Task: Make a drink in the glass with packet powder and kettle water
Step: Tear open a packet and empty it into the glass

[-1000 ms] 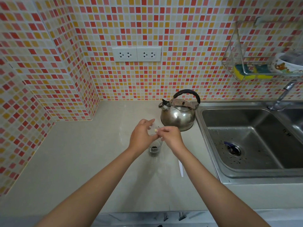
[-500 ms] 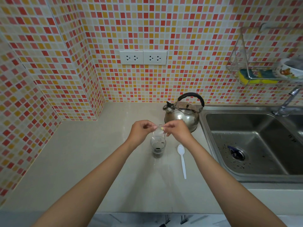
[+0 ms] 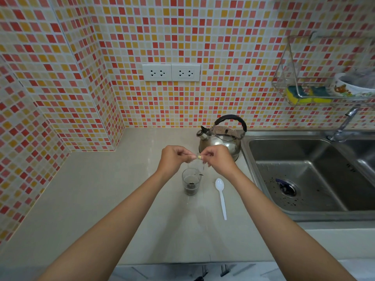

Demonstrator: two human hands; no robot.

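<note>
Over the counter (image 3: 101,199), both hands (image 3: 174,159) (image 3: 218,159) grip the clear packet (image 3: 195,165) above the glass (image 3: 191,181).

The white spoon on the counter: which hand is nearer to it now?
Right. The right hand is above the glass, just up and left of the white spoon. The left hand is farther left, beyond the glass. Both pinch the clear packet.

No legible text, label, brand or number appears anywhere; the bowl (image 3: 353,86) in the wall rack (image 3: 284,78) carries only a cartoon print, too blurred to read.
</note>
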